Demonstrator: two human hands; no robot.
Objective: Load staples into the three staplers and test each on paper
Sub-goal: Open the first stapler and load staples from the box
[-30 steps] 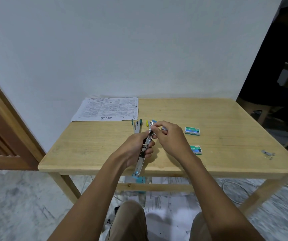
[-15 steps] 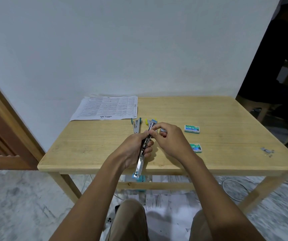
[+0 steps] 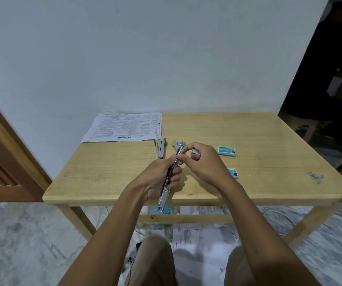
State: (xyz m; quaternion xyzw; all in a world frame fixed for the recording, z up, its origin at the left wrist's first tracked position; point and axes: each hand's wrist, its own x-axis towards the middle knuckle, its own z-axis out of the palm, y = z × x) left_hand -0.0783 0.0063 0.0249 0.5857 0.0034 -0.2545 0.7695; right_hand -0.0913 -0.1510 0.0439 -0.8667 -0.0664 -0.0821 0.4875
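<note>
The fingertips (image 3: 188,145) of the right hand (image 3: 205,165) are pinched together, thumb against forefinger, at the upper end of the metal rail of the blue stapler (image 3: 165,196). The other fingers are curled, and a small grey piece beneath them cannot be identified. The left hand (image 3: 157,179) is wrapped round the middle of the same stapler. The stapler is swung open into one long, narrow strip of bright metal. It is held tilted above the near edge of the table (image 3: 269,139), with its blue plastic end hanging past that edge. Behind the hands, a green stapler (image 3: 160,148) lies open on the table. A yellow stapler (image 3: 174,143) lies just beside it and is partly hidden by the held one. One staple box (image 3: 226,151) lies to the right of the hands, and a second staple box (image 3: 234,173) lies nearer, partly covered by the right wrist. Loose staples (image 3: 315,176) are scattered by the right edge. A printed sheet (image 3: 124,126) lies at the far left corner.
</note>
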